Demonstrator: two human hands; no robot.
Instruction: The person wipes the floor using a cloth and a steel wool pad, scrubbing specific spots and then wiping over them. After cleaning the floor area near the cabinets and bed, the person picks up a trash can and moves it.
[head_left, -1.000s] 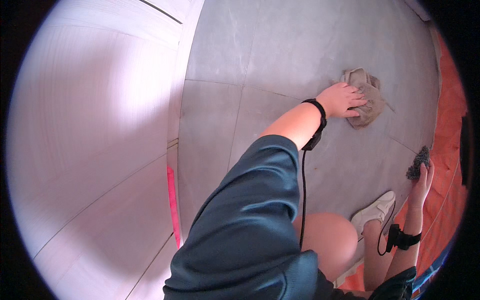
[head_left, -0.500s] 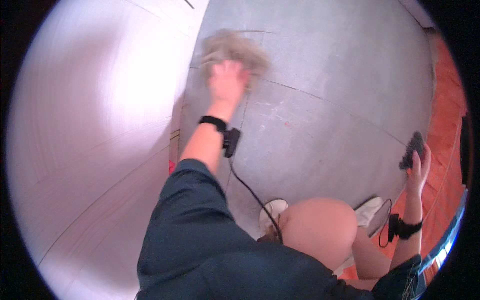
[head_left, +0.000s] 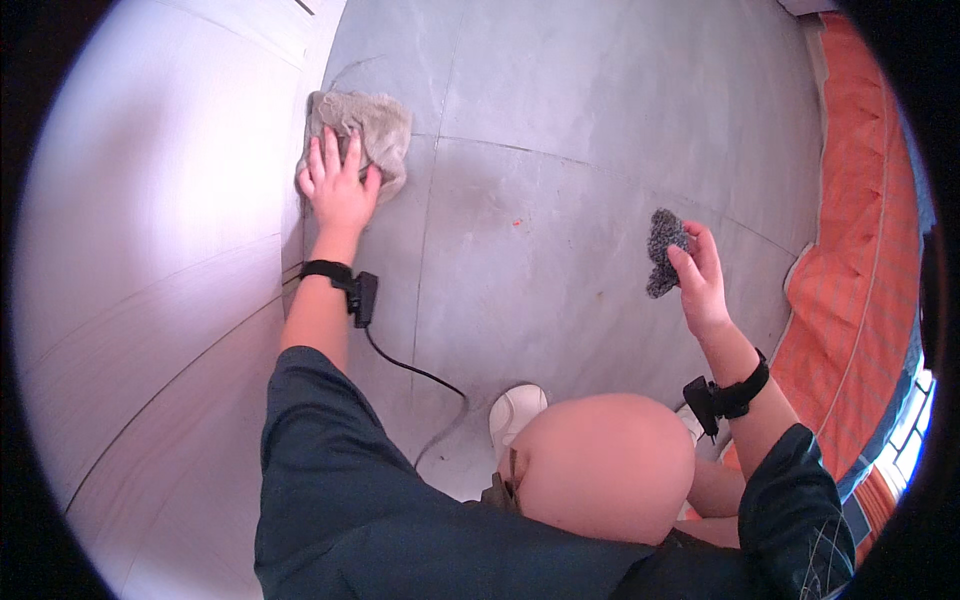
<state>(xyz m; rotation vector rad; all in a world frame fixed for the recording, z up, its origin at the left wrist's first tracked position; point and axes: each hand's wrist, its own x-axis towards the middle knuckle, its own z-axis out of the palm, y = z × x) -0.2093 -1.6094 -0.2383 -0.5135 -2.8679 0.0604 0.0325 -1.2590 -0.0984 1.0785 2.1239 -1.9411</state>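
Note:
My left hand [head_left: 338, 188] presses flat, fingers spread, on a beige cloth [head_left: 370, 130] lying on the grey tiled floor [head_left: 580, 120], right where the floor meets the pale wall [head_left: 150, 230]. My right hand [head_left: 698, 275] is raised above the floor at the right and pinches a small dark grey scrubbing pad [head_left: 662, 250] between thumb and fingers. Both wrists wear black bands; a black cable [head_left: 410, 368] runs from the left band down toward my body.
My bent knee [head_left: 600, 470] and a white shoe [head_left: 515, 412] fill the lower middle. An orange striped fabric [head_left: 850, 230] lies along the floor's right edge. A tiny red speck [head_left: 516, 222] sits on a tile between my hands.
My left hand swept the cloth from the right side of the floor across to the left, against the wall. The right hand with the pad rose and moved slightly inward.

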